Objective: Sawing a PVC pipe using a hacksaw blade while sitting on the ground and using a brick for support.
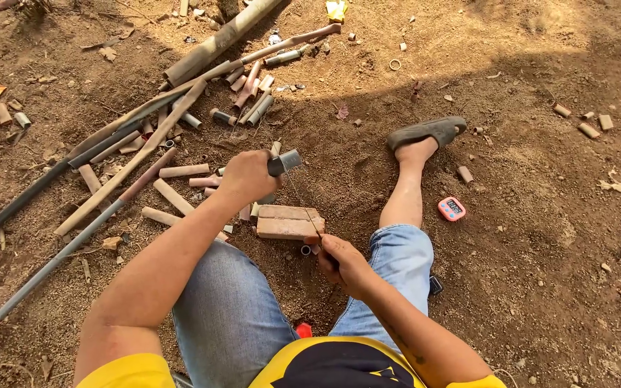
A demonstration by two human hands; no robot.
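Note:
My left hand [247, 174] is closed around a short grey pipe piece [285, 162], held above a red brick [287, 221] on the dirt. My right hand [341, 260] sits just in front of the brick and grips the handle of a thin saw blade [303, 208], which slants up toward the pipe piece. A small cut ring of pipe [306, 250] lies by the brick, next to my right hand. I sit on the ground in jeans, my right leg stretched out with a dark sandal [425, 131] on the foot.
Long grey and brown pipes [120, 176] and several short cut pieces [181, 171] lie scattered to the left and behind the brick. A small pink timer [451, 208] rests on the dirt right of my leg. More cut pieces [588, 129] lie at the far right.

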